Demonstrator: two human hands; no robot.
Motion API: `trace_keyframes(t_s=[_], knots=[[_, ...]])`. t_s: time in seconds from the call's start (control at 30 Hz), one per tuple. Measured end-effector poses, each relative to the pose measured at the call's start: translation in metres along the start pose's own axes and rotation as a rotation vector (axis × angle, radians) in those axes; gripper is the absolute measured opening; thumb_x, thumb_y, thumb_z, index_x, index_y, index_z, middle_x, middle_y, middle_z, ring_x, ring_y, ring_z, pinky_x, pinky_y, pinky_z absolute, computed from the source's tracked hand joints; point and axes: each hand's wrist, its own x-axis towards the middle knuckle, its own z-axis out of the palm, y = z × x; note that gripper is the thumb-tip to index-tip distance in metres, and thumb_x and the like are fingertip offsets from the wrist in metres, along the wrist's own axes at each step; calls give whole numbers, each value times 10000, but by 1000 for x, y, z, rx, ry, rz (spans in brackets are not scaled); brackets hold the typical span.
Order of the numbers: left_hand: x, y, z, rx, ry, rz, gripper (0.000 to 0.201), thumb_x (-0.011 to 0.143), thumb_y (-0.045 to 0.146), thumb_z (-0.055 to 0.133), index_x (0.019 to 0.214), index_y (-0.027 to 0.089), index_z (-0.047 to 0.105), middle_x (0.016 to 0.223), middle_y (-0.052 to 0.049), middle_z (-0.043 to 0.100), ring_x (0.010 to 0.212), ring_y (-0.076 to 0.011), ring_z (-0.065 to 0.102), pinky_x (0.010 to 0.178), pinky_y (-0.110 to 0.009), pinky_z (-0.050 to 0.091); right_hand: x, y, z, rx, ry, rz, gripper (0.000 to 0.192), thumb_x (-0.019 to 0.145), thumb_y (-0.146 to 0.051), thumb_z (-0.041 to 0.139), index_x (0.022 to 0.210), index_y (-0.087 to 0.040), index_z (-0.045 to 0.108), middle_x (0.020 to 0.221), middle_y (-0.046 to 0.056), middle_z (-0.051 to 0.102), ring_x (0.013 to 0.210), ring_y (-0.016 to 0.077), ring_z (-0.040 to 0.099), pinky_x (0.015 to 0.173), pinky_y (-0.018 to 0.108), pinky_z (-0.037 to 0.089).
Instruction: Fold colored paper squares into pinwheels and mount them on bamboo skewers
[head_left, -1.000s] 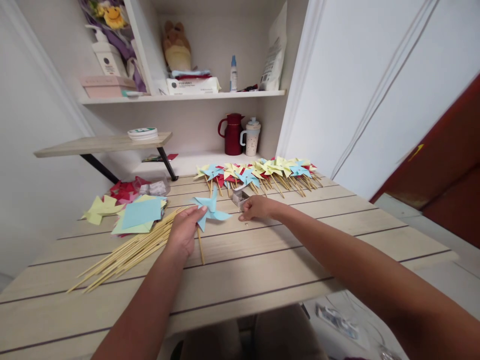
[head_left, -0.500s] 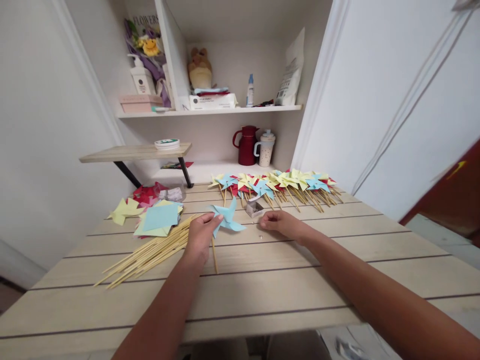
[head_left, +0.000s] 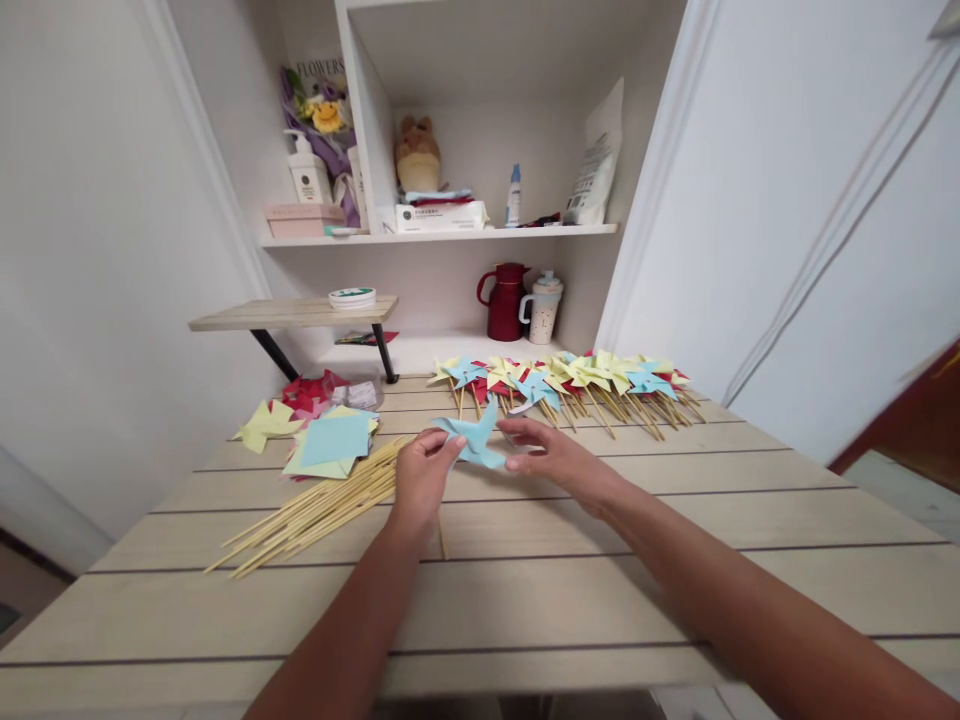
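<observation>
The left hand pinches a blue pinwheel by its stick just above the table, steadying it so the right hand fingers can close on its paper vanes from the other side.

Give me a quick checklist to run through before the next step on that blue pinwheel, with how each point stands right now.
1. Left hand grips the blue pinwheel: ok.
2. Right hand reaches the pinwheel's right side: ok.
3. Stick attached behind the pinwheel: cannot tell, the hand hides the joint.
4. Pin in the right fingers: cannot tell, too small.
5. Spare bamboo sticks beside the left hand: ok.
6. Finished pinwheels lie apart, at the far edge of the table: ok.
</observation>
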Motion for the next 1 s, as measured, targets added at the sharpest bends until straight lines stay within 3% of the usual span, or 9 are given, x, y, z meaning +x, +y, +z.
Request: trace_keyframes(t_s=[0.1,0.3,0.43,0.6,1.0], knots=[[1,-2,-2,-43,29,-82,207,647,334,792,738,156,738,746,-20,676,689,-144,566,684,-257,427,0,-8,17,82,-45,-3,722,626,-375,835,1296,-284,582,1449,90,500,1298,315,464,1050,485,404],[1,-4,-2,-73,-7,-106,255,632,360,811,743,145,733,717,-24,688,677,-146,572,673,-258,431,9,-21,41,137,-103,-84,536,648,-469,809,1110,-233,676,1235,86,659,1194,304,551,1039,472,398],[-1,-3,0,-74,-13,-107,263,630,360,815,744,137,735,710,-24,682,676,-141,570,671,-250,425,14,-17,47,143,-54,-88,418,712,-480,752,998,-177,714,1047,90,723,1025,276,617,951,426,428],[-2,-3,1,-70,-19,-103,277,623,378,820,717,135,724,672,-18,660,633,-134,543,625,-251,412,16,-9,47,85,59,-41,290,699,-427,746,830,-169,728,836,46,711,836,222,605,834,366,422],[-4,-1,3,-121,-54,-164,275,584,358,854,698,144,726,690,-23,685,643,-140,582,651,-256,428,20,5,54,193,150,-75,241,664,-357,726,773,-143,739,736,44,692,713,189,571,722,334,412]])
